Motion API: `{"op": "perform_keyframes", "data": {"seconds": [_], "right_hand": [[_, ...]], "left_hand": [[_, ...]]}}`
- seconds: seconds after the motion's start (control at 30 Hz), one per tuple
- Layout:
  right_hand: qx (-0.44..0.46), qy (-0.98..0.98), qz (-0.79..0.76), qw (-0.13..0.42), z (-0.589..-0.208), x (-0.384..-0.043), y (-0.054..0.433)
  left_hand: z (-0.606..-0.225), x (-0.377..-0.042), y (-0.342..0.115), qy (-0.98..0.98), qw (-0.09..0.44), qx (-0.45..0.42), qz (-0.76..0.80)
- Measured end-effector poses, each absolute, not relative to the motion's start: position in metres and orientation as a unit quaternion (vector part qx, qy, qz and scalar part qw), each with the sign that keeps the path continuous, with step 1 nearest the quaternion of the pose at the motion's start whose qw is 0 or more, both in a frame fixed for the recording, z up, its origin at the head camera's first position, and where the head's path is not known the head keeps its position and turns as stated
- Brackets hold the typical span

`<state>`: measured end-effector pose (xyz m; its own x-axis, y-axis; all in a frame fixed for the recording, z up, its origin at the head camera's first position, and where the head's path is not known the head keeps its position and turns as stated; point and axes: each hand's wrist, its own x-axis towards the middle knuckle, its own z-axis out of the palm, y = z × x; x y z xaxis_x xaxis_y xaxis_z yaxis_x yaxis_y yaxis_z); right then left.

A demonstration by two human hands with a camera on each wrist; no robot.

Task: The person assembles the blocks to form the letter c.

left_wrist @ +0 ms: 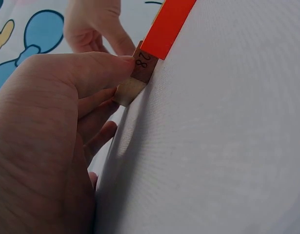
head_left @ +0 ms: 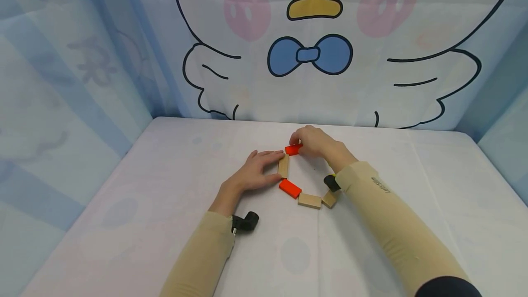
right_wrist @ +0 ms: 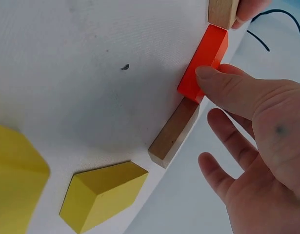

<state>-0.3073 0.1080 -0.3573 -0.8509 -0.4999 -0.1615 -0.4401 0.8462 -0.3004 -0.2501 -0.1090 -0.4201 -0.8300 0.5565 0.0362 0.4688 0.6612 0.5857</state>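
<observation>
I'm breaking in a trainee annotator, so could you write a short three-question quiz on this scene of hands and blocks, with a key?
1. True or false: the right hand pinches a red block.
2. Which number shows on the wooden block that the left hand holds? A) 15 B) 28 C) 64
3. In the right wrist view, how many yellow blocks can be seen?

Key: 1. True. 2. B. 3. Two.

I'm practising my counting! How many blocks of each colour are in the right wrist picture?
Red block: 1
Plain wooden blocks: 2
Yellow blocks: 2
Total: 5
</observation>
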Motion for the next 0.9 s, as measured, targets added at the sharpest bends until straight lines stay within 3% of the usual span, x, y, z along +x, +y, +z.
{"op": "perform_keyframes", "data": {"seconds": [0.9], "right_hand": [[-0.256, 0.953, -0.114, 0.115, -0.3571, -0.3093, 0.0997]], "left_hand": [[-0.4185, -0.2498, -0.1082, 0.908, 0.074, 0.284, 0.299]]}}
